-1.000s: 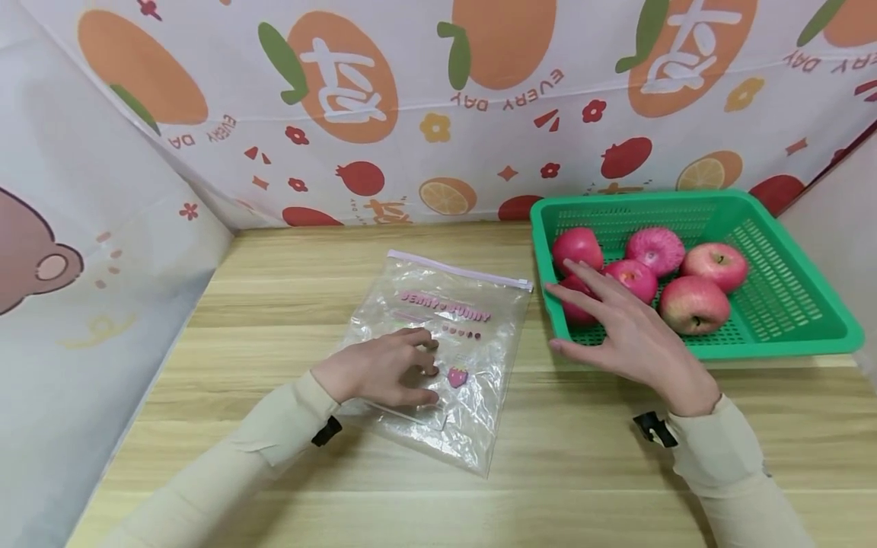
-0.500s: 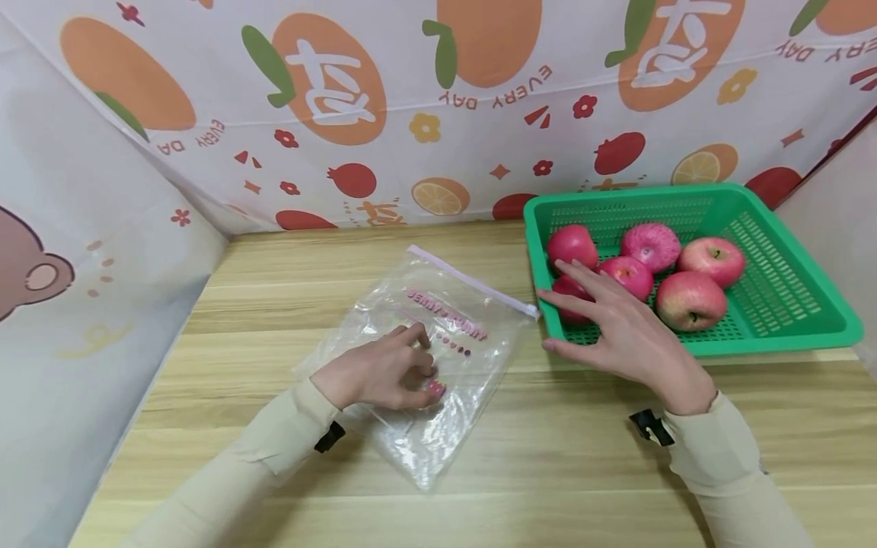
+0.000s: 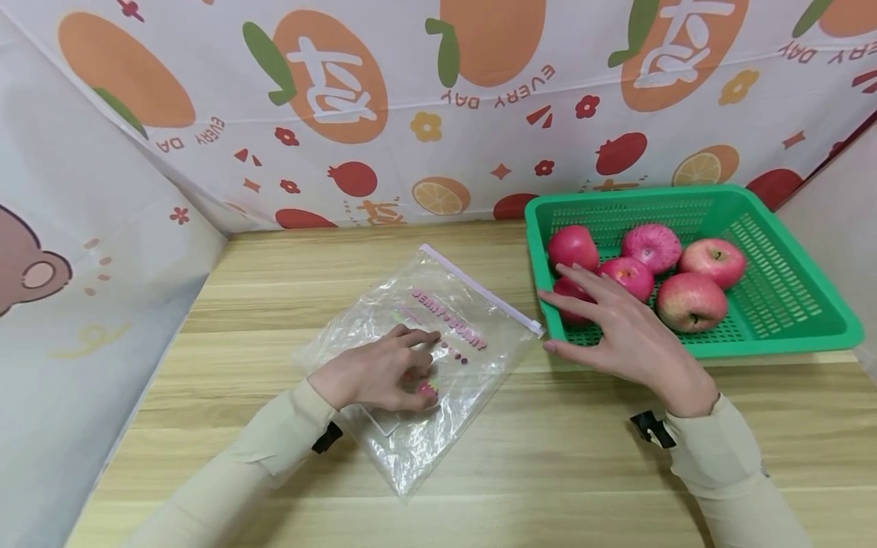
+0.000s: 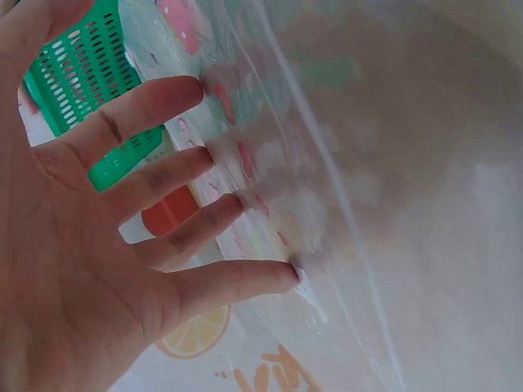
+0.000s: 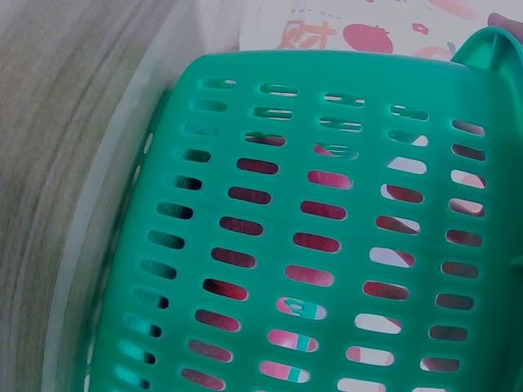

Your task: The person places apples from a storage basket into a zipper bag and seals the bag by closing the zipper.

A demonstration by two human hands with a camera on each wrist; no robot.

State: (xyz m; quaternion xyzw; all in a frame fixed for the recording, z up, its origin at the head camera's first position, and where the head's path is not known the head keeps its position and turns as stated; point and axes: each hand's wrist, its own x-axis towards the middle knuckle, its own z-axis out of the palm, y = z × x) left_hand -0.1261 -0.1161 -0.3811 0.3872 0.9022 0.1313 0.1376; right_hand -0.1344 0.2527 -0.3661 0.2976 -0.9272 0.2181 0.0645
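Two hands, fingers spread; left hand (image 3: 380, 373) on the clear bag (image 3: 448, 403) on the table (image 3: 582, 472); right hand (image 3: 626, 331) at the green basket (image 3: 767, 348) of apples (image 3: 692, 302), contact unclear; bag could slide or crumple under light pressure; zip strip (image 3: 479, 287) could snag the basket.

So there's a clear, crinkly plastic zip bag (image 3: 455, 377) lying flat and kinda diagonal around the middle of the frame, with pink lettering (image 3: 448, 318) on it. Its lilac zip strip (image 3: 483, 291) slants down to the right, with the slider end just beside the basket. That's a green rectangular plastic basket (image 3: 774, 348) with slotted walls, sitting upright at the right of the frame. I count six round reddish-pink apples (image 3: 692, 302) in it, mostly bunched in its left half.
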